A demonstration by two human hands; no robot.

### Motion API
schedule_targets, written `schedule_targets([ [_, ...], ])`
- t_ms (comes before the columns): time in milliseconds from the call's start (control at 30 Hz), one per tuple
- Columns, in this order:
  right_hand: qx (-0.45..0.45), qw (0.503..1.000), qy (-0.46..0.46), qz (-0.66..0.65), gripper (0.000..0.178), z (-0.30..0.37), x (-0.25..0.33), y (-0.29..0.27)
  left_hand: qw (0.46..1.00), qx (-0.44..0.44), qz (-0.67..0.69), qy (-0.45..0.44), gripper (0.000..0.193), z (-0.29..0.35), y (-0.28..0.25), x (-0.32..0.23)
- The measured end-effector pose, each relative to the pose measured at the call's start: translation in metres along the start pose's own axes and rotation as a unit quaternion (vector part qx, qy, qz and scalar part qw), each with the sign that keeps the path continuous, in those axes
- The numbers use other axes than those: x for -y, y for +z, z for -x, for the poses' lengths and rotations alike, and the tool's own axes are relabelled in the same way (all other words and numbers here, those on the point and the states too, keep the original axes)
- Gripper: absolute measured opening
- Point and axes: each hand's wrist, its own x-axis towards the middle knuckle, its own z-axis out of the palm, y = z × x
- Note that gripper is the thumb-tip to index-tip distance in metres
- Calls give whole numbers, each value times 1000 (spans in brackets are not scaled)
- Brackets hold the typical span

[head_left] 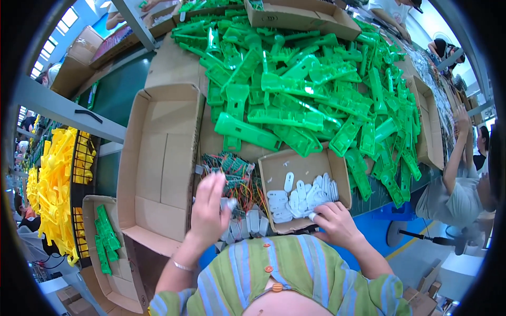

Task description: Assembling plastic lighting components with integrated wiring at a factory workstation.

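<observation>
White oval pieces (299, 198) lie in a small open box (276, 167); the right hand (336, 224) rests its half-curled grip at the near edge, its hold unclear. The left hand (207, 210) has fingers loosely bent beside tangled wires (247, 190), any hold indiscernible; a snagging finger could pull connections loose.

Yellow parts (52, 195) heaped at left, grey metal beam (66, 108), blue floor (376, 236)

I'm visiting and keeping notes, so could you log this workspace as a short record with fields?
Left hand: near tangled wires; grip unclear
Right hand: at the near right corner of a cardboard tray holding flat white parts; grip unclear
Ahead: heap of green plastic parts
To the left: large cardboard box, with yellow parts farther left
</observation>
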Motion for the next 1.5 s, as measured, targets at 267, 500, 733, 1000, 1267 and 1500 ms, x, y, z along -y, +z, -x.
schedule_targets([
  [267,-188,973,111,73,10,-42,-40,42,989,22,-110,95,49,-100,15,41],
  [500,-244,968,41,36,18,-70,-3,17,925,97,-326,169,40,-132,51,79],
  [733,-147,963,-227,8,33,-126,46,66,959,59,-262,86,40,-116,27,56],
  [1000,-241,951,-171,-92,21,-133,38,52,929,-108,274,-224,35,-48,-4,15],
  [1267,-77,994,-77,3,24,-126,-72,31,973,21,-43,-226,34,32,-21,35],
  [1500,-116,993,-15,35,16,-134,-75,24,987,-26,-89,-133,33,62,-37,25],
])
